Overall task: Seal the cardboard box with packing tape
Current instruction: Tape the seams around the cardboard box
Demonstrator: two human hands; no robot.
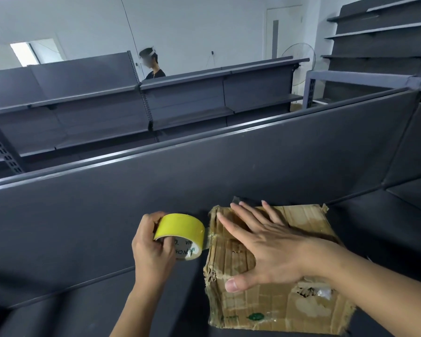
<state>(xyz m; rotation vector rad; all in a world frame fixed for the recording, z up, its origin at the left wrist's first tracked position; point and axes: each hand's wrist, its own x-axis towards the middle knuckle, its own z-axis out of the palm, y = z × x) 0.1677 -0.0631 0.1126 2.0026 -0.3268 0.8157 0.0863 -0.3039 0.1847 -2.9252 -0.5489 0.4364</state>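
Cardboard box (272,300) under flat, spread right hand (265,244), left hand (151,249) gripping tape roll (180,233) just beside it

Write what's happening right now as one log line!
left hand: grips yellow tape roll | right hand: flat on cardboard box | tape strip: reaches box's left edge | box: on grey shelf

Open shelf surface (71,312) at left, back panel (131,203) just behind cardboard box (265,310), side panel (413,142) at right
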